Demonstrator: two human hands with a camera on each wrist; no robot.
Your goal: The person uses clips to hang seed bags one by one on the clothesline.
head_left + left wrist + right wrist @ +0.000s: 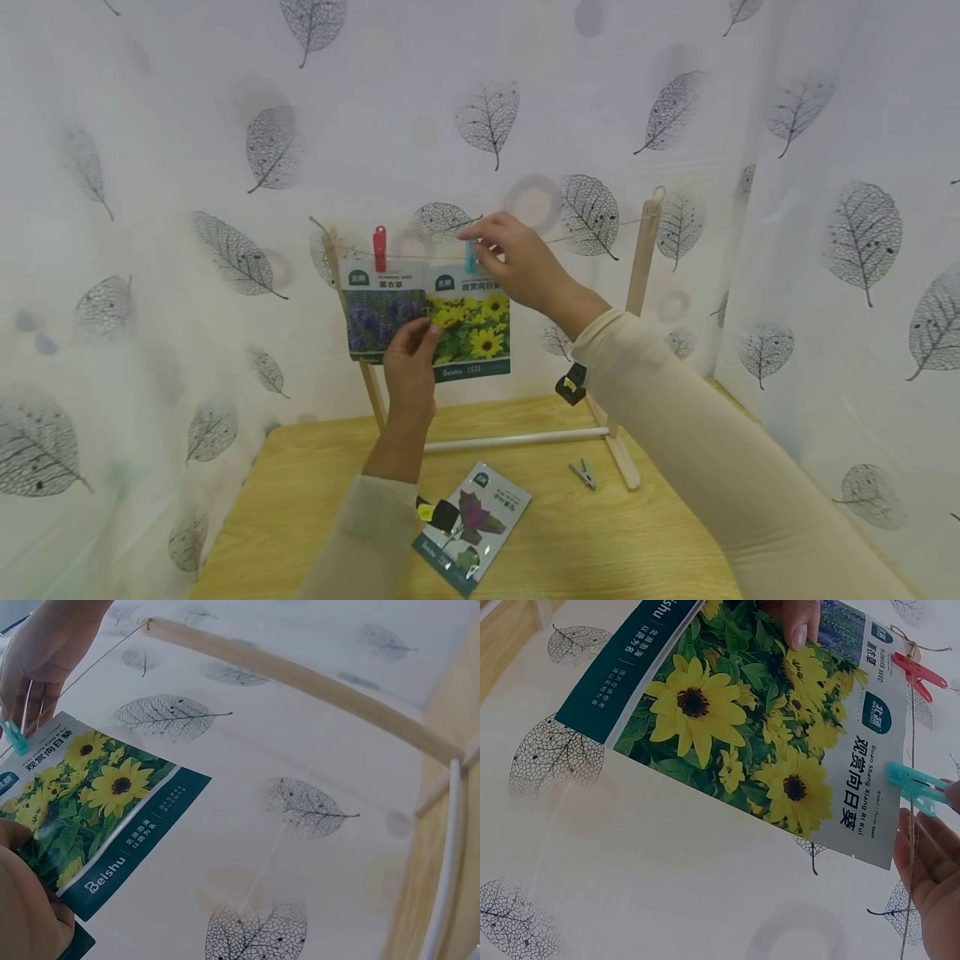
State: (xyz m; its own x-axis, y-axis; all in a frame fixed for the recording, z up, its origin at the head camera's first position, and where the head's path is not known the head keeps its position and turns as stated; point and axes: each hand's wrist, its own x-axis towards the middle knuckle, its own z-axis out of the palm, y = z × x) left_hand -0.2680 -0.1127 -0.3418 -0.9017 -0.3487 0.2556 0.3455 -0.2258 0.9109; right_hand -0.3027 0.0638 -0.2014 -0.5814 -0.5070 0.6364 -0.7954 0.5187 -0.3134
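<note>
A seed packet with yellow sunflowers (472, 337) hangs from a string, a teal clothespin (915, 784) on its top edge. My left hand (410, 367) pinches the packet's left edge, thumb in front. At the top, my right hand (517, 254) has its thumb and fingers about the clothespin's handles; its other fingers are partly extended. The handles stand spread in the right wrist view. Left of this hangs a packet with purple flowers (375, 321), under a red clothespin (380, 248).
The string (558, 239) runs between two wooden posts (643, 250) joined low down by a white rod (517, 439). On the wooden table (300, 500) lie another seed packet (495, 500) and a grey clothespin (582, 474). A leaf-printed curtain (405, 100) hangs behind.
</note>
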